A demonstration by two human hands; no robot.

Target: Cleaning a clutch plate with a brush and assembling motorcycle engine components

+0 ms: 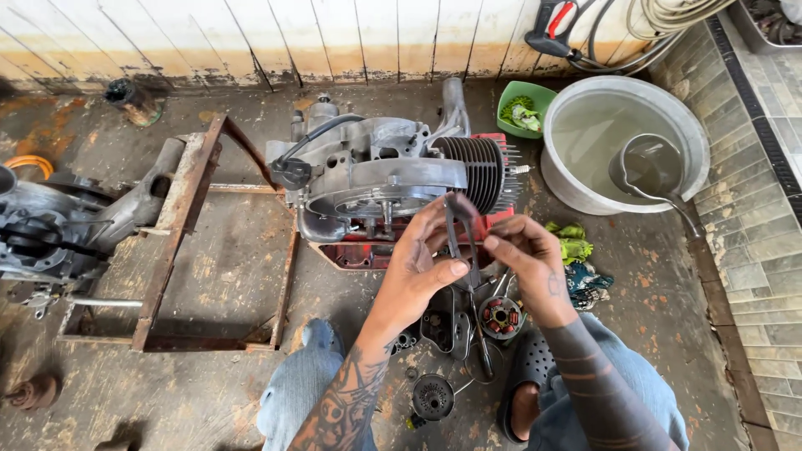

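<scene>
A grey engine with dark cooling fins lies on a red tray on the stained floor. In front of it my left hand and my right hand are raised together. Both hold a thin dark cable looped between the fingers, and its tail hangs down toward the floor. Below the hands lies a round stator with copper coils, next to dark metal covers. A round black disc rests between my knees.
A rusty metal frame lies to the left, beside another engine part. A large basin of water with a ladle stands at the right, near a green bowl. Rags lie by my right hand. A tiled strip runs along the right.
</scene>
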